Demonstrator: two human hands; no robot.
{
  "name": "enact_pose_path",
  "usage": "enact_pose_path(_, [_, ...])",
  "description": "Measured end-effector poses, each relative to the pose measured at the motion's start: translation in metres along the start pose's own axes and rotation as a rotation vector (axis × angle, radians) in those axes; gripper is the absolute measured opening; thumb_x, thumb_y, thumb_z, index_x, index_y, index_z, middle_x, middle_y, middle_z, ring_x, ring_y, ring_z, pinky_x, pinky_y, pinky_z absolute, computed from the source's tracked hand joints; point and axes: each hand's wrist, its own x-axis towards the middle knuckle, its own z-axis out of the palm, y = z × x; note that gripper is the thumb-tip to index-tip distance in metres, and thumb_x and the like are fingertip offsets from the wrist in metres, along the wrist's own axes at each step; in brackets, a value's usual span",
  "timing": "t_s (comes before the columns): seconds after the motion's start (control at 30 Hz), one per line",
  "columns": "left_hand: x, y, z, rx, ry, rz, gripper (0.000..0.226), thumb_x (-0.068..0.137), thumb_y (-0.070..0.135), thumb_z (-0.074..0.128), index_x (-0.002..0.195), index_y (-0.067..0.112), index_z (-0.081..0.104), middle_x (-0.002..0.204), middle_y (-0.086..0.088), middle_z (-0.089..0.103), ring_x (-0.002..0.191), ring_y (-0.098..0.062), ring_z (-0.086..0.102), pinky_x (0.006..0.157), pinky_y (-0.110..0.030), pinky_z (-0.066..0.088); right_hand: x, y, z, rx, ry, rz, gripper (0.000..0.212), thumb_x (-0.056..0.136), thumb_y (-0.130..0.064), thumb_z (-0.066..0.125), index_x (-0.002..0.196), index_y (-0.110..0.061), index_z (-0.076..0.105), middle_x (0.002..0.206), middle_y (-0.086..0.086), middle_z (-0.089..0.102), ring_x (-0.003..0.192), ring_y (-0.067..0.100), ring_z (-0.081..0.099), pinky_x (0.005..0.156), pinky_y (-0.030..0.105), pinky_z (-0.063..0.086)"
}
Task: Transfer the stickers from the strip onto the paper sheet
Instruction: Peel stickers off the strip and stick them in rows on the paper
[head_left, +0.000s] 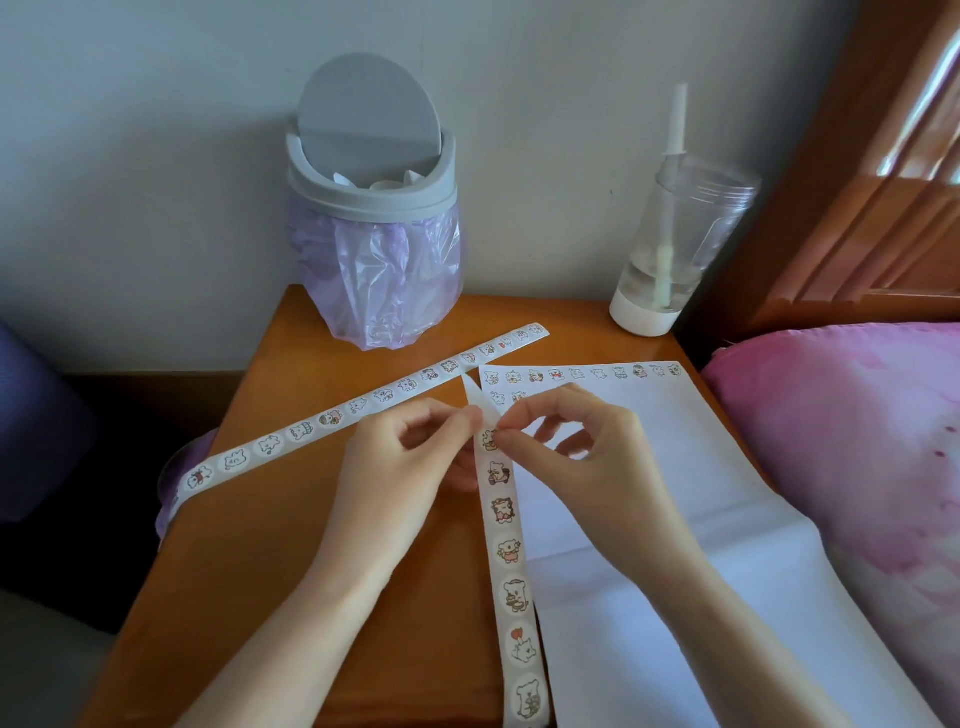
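Looks mid-peel: pinching strip (503, 512) in left hand (405, 462), nipping sticker (490, 440) edge with right hand (576, 447); next lift, press onto paper sheet (701, 467).

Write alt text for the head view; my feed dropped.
The left hand holds a sticker strip while the right hand pinches a sticker near its upper end, above a wooden table. To the right lies a paper sheet with stickers along its top edge.

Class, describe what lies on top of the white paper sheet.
A row of stickers runs along the top edge of the paper sheet, with two more starting a second row. The right hand covers the sheet beyond them, so any further stickers are hidden.
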Motion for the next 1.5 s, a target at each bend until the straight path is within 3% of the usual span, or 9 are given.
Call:
enact_pose_path(0.1, [0.0, -0.001, 0.001, 0.011, -0.011, -0.032, 0.018, 0.091, 0.023, 0.061, 0.082, 0.014, 0.073, 0.071, -0.001, 0.075, 0.067, -0.017, 0.072, 0.067, -0.032, 0.059, 0.0, -0.004, -0.007, 0.018, -0.019, -0.02, 0.013, 0.081, -0.025, 0.072, 0.074, -0.035, 0.067, 0.083, -0.02, 0.067, 0.08, 0.003, 0.056, 0.064, 0.013, 0.043])
enact_pose_path(0.23, [0.0, -0.004, 0.002, 0.076, -0.055, -0.054, 0.017, 0.092, 0.023, 0.059, 0.085, 0.018, 0.073, 0.075, 0.003, 0.076, 0.07, -0.016, 0.072, 0.068, -0.035, 0.059, 0.018, -0.002, -0.028, 0.187, 0.005, 0.047, 0.002, 0.079, -0.019, 0.073, 0.078, -0.021, 0.072, 0.078, -0.008, 0.072, 0.067, 0.003, 0.058, 0.057, 0.013, 0.042])
enact_pose_path(0.43, [-0.002, -0.007, 0.001, 0.202, -0.08, 0.018, 0.017, 0.092, 0.02, 0.059, 0.086, 0.019, 0.074, 0.077, 0.009, 0.075, 0.073, -0.004, 0.071, 0.06, -0.017, 0.056, 0.063, 0.031, -0.053, 0.119, -0.053, 0.319, 0.007, 0.085, -0.016, 0.068, 0.082, -0.013, 0.073, 0.079, 0.004, 0.067, 0.065, 0.014, 0.053, 0.053, 0.023, 0.041])
enact_pose_path(0.67, [0.0, -0.007, 0.003, 0.243, -0.064, 0.026, 0.017, 0.091, 0.022, 0.059, 0.082, 0.02, 0.073, 0.073, 0.008, 0.074, 0.066, -0.003, 0.069, 0.051, -0.008, 0.047, 0.081, 0.036, -0.045, -0.038, -0.132, 0.36, 0.005, 0.078, -0.021, 0.075, 0.073, -0.02, 0.075, 0.067, -0.004, 0.066, 0.06, 0.013, 0.046, 0.051, 0.019, 0.033])
enact_pose_path(0.8, [0.0, -0.007, 0.004, 0.26, -0.059, 0.036, 0.017, 0.091, 0.023, 0.06, 0.08, 0.02, 0.073, 0.071, 0.009, 0.074, 0.065, -0.004, 0.069, 0.052, -0.009, 0.048, 0.082, 0.036, -0.042, -0.056, -0.115, 0.361, 0.004, 0.077, -0.022, 0.077, 0.076, -0.018, 0.075, 0.048, -0.014, 0.06, 0.04, -0.001, 0.045, 0.044, 0.007, 0.034])
enact_pose_path(0.97, [-0.001, -0.007, 0.004, 0.286, -0.055, 0.038, 0.017, 0.091, 0.025, 0.059, 0.081, 0.022, 0.072, 0.071, 0.01, 0.073, 0.062, -0.003, 0.069, 0.05, -0.008, 0.047, 0.082, 0.041, -0.033, -0.052, -0.088, 0.347, 0.007, 0.076, -0.02, 0.077, 0.07, -0.02, 0.074, 0.087, 0.017, 0.072, 0.054, 0.01, 0.042, 0.058, 0.025, 0.036])
enact_pose_path(1.13, [0.0, -0.007, 0.004, 0.276, -0.056, 0.038, 0.018, 0.091, 0.023, 0.059, 0.08, 0.02, 0.073, 0.07, 0.009, 0.073, 0.063, -0.002, 0.068, 0.05, -0.007, 0.046, 0.08, 0.045, -0.031, -0.051, -0.064, 0.32, 0.007, 0.077, -0.02, 0.077, 0.072, -0.02, 0.073, 0.081, 0.011, 0.069, 0.051, 0.01, 0.042, 0.05, 0.02, 0.034])
enact_pose_path(1.5, [0.002, -0.013, 0.003, 0.327, -0.058, 0.052, 0.017, 0.091, 0.028, 0.059, 0.08, 0.025, 0.07, 0.073, 0.014, 0.073, 0.065, -0.002, 0.069, 0.061, -0.021, 0.058, 0.08, 0.048, -0.028, -0.092, -0.046, 0.272, 0.007, 0.078, -0.019, 0.076, 0.072, -0.02, 0.072, 0.07, 0.004, 0.063, 0.054, 0.012, 0.041, 0.05, 0.021, 0.032])
